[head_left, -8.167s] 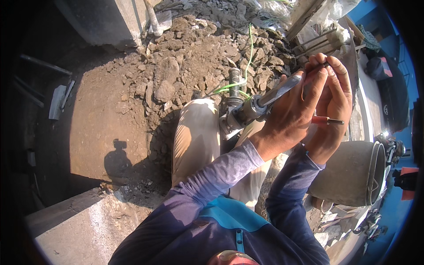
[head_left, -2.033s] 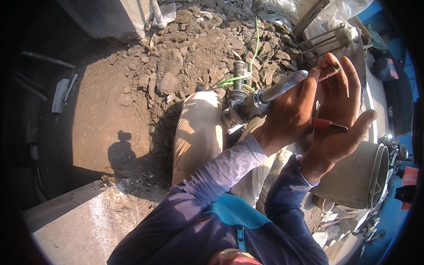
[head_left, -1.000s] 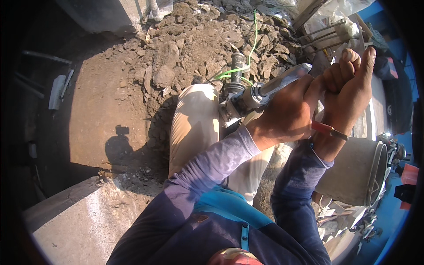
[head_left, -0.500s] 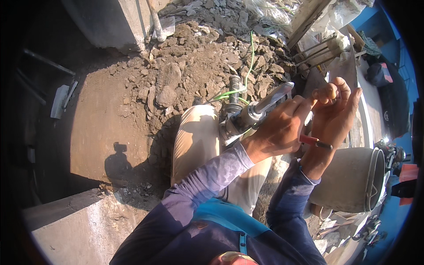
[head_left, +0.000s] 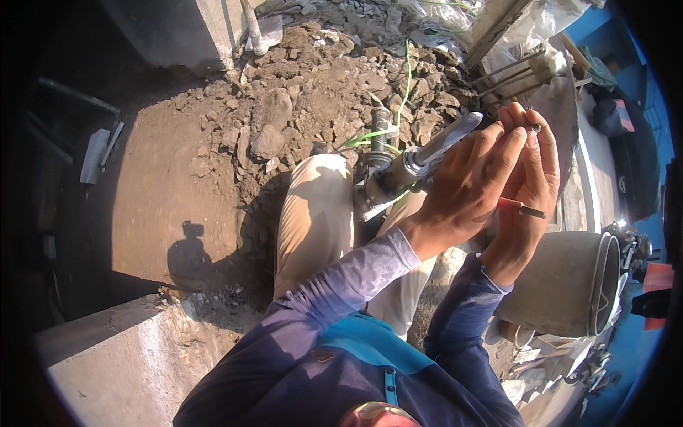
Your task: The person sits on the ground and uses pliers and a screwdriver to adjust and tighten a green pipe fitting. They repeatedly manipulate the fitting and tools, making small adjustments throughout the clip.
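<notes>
My left hand (head_left: 462, 185) and my right hand (head_left: 533, 167) are raised together, fingertips meeting. A small dark piece (head_left: 536, 129) shows at the right hand's fingertips; its kind is too small to tell. From under my left hand a slim red stick with a dark end (head_left: 521, 208) sticks out across my right palm, its other end hidden by the left hand. Between my knees stands a power breaker hammer (head_left: 391, 178), its metal nose (head_left: 449, 139) pointing up toward my left hand. Neither hand grips it.
Broken rubble (head_left: 284, 107) covers the ground ahead. A green cable (head_left: 405, 85) runs over it from the hammer. A grey bucket (head_left: 558, 285) lies at my right. Wooden pieces (head_left: 509, 75) stand at the upper right; a concrete block (head_left: 114, 349) is at lower left.
Both hands have risen slightly, and the left fingers have straightened toward the right fingertips. The red stick has moved up and right with the left hand. The breaker hammer stays between my knees.
</notes>
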A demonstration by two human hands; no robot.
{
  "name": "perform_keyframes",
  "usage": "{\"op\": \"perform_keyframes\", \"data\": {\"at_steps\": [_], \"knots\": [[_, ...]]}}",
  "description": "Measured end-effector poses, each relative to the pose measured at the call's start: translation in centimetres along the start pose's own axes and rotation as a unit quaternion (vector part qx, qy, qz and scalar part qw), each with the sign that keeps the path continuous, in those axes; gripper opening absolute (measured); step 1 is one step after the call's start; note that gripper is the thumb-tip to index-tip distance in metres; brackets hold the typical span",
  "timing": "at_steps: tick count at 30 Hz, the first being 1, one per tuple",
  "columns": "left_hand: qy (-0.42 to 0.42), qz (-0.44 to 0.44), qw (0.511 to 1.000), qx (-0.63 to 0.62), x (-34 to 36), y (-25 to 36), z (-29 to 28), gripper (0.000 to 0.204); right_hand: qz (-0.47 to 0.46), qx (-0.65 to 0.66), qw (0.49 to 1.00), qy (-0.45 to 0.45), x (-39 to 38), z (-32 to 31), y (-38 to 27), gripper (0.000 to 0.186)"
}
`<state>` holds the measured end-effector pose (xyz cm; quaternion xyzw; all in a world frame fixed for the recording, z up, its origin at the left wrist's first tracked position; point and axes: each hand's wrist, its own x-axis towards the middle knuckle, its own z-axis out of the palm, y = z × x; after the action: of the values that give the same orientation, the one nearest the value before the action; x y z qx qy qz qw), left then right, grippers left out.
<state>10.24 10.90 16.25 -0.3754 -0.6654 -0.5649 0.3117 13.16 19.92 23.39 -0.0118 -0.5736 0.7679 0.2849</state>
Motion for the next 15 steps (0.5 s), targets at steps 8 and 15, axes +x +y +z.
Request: {"op": "perform_keyframes", "data": {"at_steps": [8,15], "knots": [[0.044,-0.036,0.998,0.008,0.7,0.3,0.5,0.090,-0.002,-0.032,0.997,-0.075,2.3,-0.2,0.5,0.036],[0.033,-0.056,0.998,-0.023,0.8,0.6,-0.2,0.095,-0.005,-0.032,0.996,-0.086,2.4,0.0,0.6,0.033]]}}
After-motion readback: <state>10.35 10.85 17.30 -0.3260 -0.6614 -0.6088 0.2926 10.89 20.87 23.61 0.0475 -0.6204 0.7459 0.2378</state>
